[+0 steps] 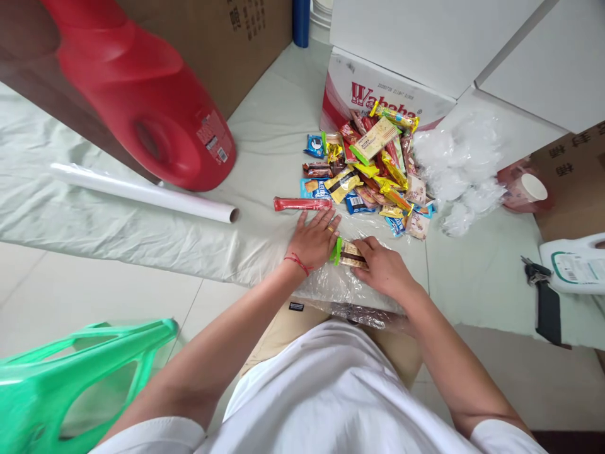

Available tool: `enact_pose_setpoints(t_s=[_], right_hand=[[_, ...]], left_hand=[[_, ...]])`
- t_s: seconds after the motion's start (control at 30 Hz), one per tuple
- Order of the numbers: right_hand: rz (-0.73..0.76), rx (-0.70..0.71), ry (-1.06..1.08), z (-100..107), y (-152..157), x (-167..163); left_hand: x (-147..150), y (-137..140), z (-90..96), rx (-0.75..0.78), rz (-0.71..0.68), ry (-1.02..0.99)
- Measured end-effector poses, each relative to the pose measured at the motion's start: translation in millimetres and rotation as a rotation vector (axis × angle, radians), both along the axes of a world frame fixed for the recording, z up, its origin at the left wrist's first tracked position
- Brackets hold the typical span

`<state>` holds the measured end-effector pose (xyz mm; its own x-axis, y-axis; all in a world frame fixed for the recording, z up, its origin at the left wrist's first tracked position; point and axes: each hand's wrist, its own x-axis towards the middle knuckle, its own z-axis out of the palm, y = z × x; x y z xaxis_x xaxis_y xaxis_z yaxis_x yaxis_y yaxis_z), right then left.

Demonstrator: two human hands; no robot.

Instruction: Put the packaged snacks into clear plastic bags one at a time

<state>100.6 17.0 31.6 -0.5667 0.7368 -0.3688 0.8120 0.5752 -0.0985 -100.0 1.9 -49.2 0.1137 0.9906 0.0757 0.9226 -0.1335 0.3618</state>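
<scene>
My left hand point(312, 243) lies flat on a sheet of clear plastic film point(326, 280), fingers stretched out. Its fingertips reach the lower edge of a red-wrapped stick point(302, 203); whether they touch it I cannot tell. Between my two hands is a small wrapped snack bar point(348, 253) with a bright green end. The fingers of my right hand point(380, 265) are closed on its right end, covering part of it. Just beyond my hands lies a pile of colourful wrapped snacks point(368, 170).
A white roll of film point(155, 197) and a big red jug point(155, 107) stand left. Clear plastic bundles point(460, 170), a paper cup point(533, 188), keys with a black case point(546, 302) and a white bottle point(576, 265) are right. Boxes point(401, 88) line the back; a green stool point(89, 378) is lower left.
</scene>
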Motion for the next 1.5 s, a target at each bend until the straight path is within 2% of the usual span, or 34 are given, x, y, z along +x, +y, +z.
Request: enact_pose_setpoints(t_s=[0.37,0.67,0.9,1.0,1.23,1.33,1.43,1.5], right_hand=[[-0.087,0.028,-0.06,4,-3,-10],[-0.065,0.028,-0.091,2,-7,-9],[-0.066,0.031,-0.014,17,11,11],[-0.055,0.056,0.025,21,14,10],[0.024,0.025,0.038,1,11,-11],[-0.016,0.042,0.14,-4,6,0],[-0.081,0.169,0.381,2,-11,27],[-0.067,0.252,0.535,6,-31,50]], left_hand=[[-1,0,6.2,-0.024,0.019,-0.026],[-1,0,3.8,-0.01,0.026,-0.02],[-1,0,1.8,-0.016,0.02,-0.016],[-1,1,2.4,-0.012,0.028,-0.04],[-9,1,2.1,0.028,0.075,-0.239],[-15,2,-2.7,0.092,0.072,-0.334],[-21,2,-6.5,0.198,0.055,-0.492],[-26,0,-6.4,0.288,0.038,-0.599]])
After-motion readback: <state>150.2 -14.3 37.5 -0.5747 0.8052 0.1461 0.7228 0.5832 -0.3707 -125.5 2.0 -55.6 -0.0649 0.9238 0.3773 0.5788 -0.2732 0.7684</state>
